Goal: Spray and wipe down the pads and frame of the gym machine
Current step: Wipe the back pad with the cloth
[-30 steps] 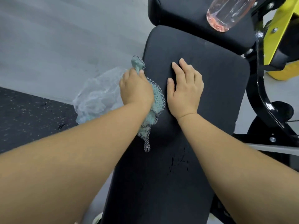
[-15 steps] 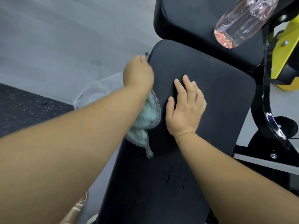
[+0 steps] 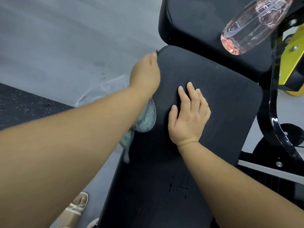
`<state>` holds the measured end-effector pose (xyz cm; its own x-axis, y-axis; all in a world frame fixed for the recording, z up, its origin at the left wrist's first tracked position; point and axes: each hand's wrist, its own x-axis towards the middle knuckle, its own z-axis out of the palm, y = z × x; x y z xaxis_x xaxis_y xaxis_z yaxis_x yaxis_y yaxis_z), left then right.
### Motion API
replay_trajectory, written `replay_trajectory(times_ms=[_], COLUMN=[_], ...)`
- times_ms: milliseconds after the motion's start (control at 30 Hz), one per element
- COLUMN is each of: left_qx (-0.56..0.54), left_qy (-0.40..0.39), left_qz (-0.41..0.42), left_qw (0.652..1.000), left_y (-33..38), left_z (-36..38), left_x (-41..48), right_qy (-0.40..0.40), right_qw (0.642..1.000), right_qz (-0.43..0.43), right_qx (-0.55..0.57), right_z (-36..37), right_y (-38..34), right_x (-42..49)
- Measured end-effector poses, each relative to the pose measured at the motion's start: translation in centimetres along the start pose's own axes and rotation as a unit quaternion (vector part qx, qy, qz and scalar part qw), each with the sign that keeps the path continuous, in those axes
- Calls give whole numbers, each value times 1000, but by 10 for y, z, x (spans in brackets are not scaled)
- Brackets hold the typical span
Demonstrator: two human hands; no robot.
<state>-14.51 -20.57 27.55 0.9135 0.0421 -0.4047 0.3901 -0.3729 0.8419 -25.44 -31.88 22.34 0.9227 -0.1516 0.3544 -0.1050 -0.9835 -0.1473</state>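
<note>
A long black pad (image 3: pixel 213 99) of the gym machine runs from the bottom of the view up to a second black pad (image 3: pixel 194 22). My left hand (image 3: pixel 145 74) grips a teal mesh cloth (image 3: pixel 144 120) at the long pad's upper left edge; the cloth trails down under my wrist. My right hand (image 3: pixel 189 114) lies flat on the middle of the pad, fingers straight. A clear spray bottle with pink liquid (image 3: pixel 250 25) lies tilted on the upper pad at the top right.
The black frame tube (image 3: pixel 276 122) curves down the right side, with a yellow part (image 3: pixel 294 60) behind it. A crumpled clear plastic bag (image 3: pixel 105 89) lies on the grey floor left of the pad. My sandalled foot (image 3: pixel 77 206) stands at the bottom left.
My left hand has slid the cloth up along the pad's left edge toward its top corner. The right hand has stayed flat on the pad.
</note>
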Motion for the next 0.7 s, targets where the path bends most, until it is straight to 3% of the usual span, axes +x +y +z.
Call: replay_trajectory(times_ms=[100,300,533,700], left_qx=[-12,102,112,274], left_qy=[-10,-32,17,11], left_qz=[38,3,128,265], left_qw=[999,994,985,924], left_y=[11,-25,-11,18], left_z=[6,6,10,17], left_x=[11,-27,15,40], right_qy=[4,-2,4,12], right_qw=[1000,1000,1000,1000], right_qz=[-2,8,5,5], right_qx=[1,1,3,9], right_z=[2,-1,0,1], right_y=[1,-2,-1,-2], right_x=[1,1,1,1])
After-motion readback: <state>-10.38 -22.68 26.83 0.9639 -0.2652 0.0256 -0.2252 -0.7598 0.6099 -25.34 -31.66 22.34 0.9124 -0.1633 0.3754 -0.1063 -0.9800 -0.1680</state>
